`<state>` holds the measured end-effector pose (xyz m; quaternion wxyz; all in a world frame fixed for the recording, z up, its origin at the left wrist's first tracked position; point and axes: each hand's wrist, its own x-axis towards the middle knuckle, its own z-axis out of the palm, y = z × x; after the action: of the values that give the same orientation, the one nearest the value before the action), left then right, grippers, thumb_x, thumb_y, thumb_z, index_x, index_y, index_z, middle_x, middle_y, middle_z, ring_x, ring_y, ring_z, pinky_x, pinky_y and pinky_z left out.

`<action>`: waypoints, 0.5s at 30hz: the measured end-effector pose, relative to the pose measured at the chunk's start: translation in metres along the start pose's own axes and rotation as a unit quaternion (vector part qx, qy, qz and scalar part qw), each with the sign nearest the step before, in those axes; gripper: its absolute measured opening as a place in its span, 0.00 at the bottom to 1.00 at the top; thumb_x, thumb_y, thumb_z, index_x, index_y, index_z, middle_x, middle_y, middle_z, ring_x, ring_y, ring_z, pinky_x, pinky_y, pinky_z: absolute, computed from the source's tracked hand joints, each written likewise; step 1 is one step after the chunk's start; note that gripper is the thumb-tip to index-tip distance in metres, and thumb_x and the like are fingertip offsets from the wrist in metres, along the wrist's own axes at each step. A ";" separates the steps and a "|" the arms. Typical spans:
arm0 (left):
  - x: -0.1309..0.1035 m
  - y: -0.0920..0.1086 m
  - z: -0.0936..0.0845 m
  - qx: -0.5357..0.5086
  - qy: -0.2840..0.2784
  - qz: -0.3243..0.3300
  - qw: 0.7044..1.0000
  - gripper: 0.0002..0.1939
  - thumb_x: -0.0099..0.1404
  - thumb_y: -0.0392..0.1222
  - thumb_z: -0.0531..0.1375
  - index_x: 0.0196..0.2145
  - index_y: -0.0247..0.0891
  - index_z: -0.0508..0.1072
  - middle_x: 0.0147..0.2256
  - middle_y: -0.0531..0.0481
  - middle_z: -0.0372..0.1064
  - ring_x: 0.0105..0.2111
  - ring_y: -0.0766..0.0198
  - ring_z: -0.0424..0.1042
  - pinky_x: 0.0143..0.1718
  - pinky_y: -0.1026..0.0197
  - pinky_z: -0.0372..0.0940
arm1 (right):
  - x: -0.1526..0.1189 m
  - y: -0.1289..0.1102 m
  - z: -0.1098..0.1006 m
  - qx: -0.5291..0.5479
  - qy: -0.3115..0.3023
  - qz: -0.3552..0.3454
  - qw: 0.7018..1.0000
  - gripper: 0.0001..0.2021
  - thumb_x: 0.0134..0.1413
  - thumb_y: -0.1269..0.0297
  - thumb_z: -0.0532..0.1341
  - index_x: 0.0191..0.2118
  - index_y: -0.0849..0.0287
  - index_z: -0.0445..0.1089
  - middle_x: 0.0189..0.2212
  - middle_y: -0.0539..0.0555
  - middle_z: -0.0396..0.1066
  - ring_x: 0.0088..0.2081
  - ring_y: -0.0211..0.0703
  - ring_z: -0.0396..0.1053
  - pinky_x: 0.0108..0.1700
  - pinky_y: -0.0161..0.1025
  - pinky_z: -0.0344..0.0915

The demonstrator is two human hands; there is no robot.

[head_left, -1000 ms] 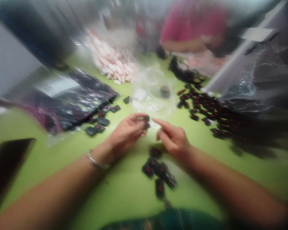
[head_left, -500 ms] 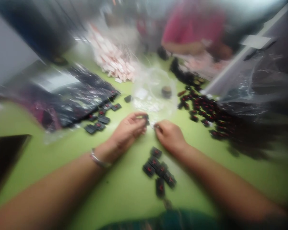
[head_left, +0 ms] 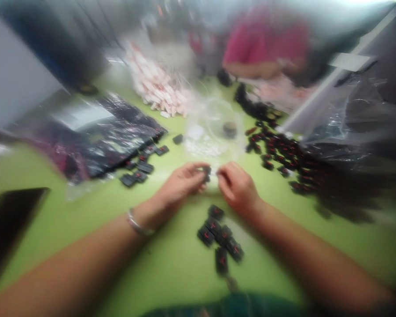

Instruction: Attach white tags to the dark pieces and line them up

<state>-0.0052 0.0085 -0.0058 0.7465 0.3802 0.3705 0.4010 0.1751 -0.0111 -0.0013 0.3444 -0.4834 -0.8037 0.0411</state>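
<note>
My left hand (head_left: pixel 185 181) is closed, pinching a small black plastic part (head_left: pixel 207 172) between thumb and fingers. Close on its right, my right hand (head_left: pixel 236 184) is closed too, its fingertips pressed around a tiny whitish piece (head_left: pixel 214 171) that is too blurred to name. The two sets of fingertips almost meet; whether the pieces touch, I cannot tell. Below the hands lie several black rectangular parts with red marks (head_left: pixel 221 235) in a loose cluster. Just beyond the hands stands a clear plastic tub (head_left: pixel 232 147) with small white pieces (head_left: pixel 206 145) inside.
Black parts (head_left: pixel 141 167) lie beside a plastic bag (head_left: pixel 119 136) on the left. A heap of black-and-red parts (head_left: pixel 284 154) spreads on the right. Behind are pale pink pieces (head_left: pixel 161 90) and a person in a pink top (head_left: pixel 264 42). A dark flat object (head_left: pixel 15 224) lies at left.
Both hands have shifted slightly right and lower in the picture, and the black part in my left hand is now closer to my right fingertips. The whole view has moved a little.
</note>
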 end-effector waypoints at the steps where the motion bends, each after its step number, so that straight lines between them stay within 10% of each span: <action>1: 0.000 -0.001 0.000 0.007 -0.005 -0.002 1.000 0.20 0.55 0.40 0.68 0.45 0.35 0.73 0.31 0.50 0.70 0.24 0.72 0.66 0.27 0.68 0.61 | 0.000 -0.002 -0.002 0.000 0.005 -0.007 1.000 0.06 0.59 0.71 0.51 0.34 0.58 0.64 0.28 0.53 0.66 0.30 0.40 0.62 0.33 0.36 0.60; 15: -0.001 -0.006 -0.003 0.075 -0.032 0.040 0.996 0.17 0.56 0.42 0.67 0.44 0.38 0.74 0.31 0.51 0.71 0.25 0.70 0.66 0.28 0.66 0.62 | -0.003 -0.009 -0.005 -0.103 -0.042 -0.048 0.993 0.08 0.60 0.71 0.51 0.33 0.60 0.66 0.27 0.54 0.65 0.28 0.40 0.62 0.27 0.36 0.56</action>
<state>-0.0059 0.0061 -0.0121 0.7103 0.4627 0.3602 0.3894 0.1723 -0.0203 0.0048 0.2608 -0.4749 -0.8397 -0.0383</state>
